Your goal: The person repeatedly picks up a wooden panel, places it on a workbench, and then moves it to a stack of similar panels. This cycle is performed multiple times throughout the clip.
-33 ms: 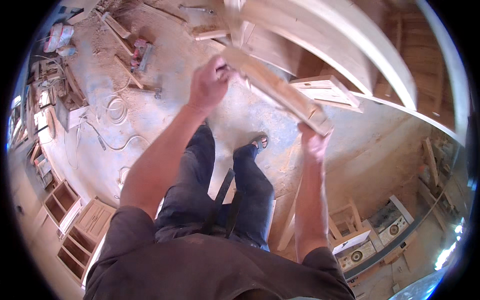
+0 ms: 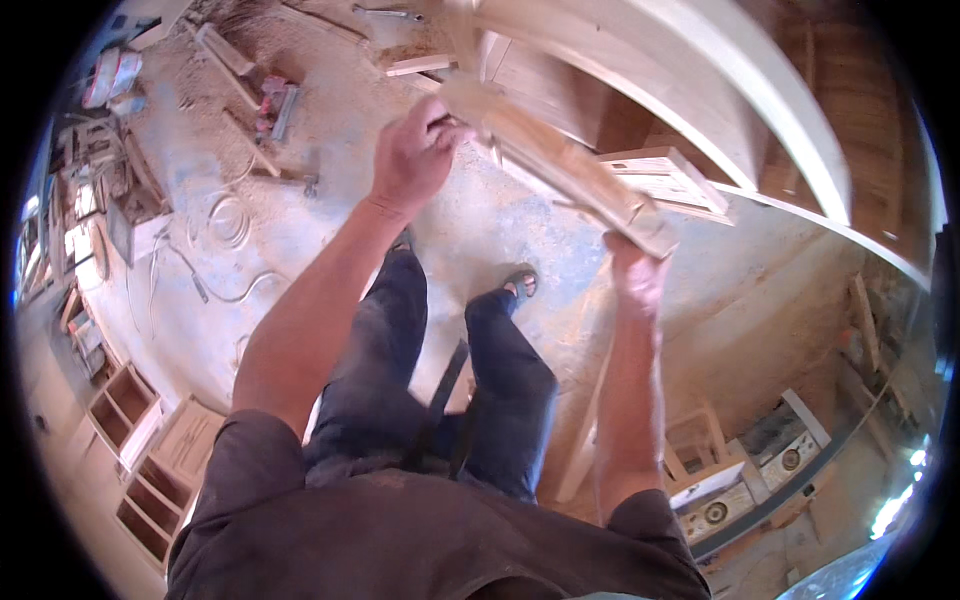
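Both hands hold a pale wooden panel, seen nearly edge-on and slanting from upper left to lower right. My left hand is closed at its far left end, thumb and fingers pressed together there. My right hand grips the near right end from below. Motion blurs the panel's far end, and its face is mostly hidden, so its exact kind is unclear. Just beyond it stands a large wooden cabinet carcass with curved-looking pale edges. A small framed wooden piece sits close behind the panel's right end.
A dusty floor lies around my feet. A hose coil, wood offcuts and a wrench rest on it. Small cabinet frames stand at lower left. A long, dark-edged unit with round fittings is at lower right.
The panel and both hands have shifted slightly; its right end and my right hand are a little further right. My grip looks the same.
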The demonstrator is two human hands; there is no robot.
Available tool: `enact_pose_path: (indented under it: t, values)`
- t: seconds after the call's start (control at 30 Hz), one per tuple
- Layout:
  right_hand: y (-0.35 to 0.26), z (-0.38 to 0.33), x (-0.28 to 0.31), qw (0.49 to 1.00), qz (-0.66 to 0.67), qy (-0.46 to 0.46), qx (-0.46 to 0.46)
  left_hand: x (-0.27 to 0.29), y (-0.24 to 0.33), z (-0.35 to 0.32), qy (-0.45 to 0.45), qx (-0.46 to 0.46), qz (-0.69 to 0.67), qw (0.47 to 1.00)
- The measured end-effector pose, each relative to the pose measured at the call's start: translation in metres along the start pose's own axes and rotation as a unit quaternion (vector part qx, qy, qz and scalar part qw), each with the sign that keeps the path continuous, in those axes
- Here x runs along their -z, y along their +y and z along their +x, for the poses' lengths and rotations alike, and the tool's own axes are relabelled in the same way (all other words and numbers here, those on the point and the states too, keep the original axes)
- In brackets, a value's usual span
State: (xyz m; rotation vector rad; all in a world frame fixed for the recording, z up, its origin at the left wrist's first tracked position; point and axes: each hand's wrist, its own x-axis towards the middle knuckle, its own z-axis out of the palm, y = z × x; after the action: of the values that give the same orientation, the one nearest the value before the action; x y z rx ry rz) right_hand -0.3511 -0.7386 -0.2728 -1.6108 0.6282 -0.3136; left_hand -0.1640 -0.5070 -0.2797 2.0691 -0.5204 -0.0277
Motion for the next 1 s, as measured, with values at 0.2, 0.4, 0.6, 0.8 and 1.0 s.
enact_pose_path:
  t: [0.2, 0.4, 0.6, 0.8, 1.0]
  values:
    - [0.142, 0.124, 0.021, 0.979, 0.186, -0.018, 0.079, -0.070, -0.087, 0.067, 0.007, -0.101, 0.015, 0.995]
    - [0.189, 0.202, -0.013, 0.976, 0.167, 0.016, 0.139, -0.120, -0.165, 0.085, 0.142, -0.284, -0.017, 0.948]
    - [0.191, 0.224, -0.006, 0.964, 0.160, 0.073, 0.201, -0.129, -0.167, 0.087, 0.169, -0.241, -0.028, 0.955]
    - [0.236, 0.229, -0.064, 0.977, 0.146, 0.000, 0.155, -0.132, -0.266, 0.089, 0.132, -0.062, -0.047, 0.988]
    - [0.264, 0.222, -0.062, 0.979, 0.183, 0.044, 0.073, -0.176, -0.300, 0.079, 0.006, 0.025, -0.021, 0.999]
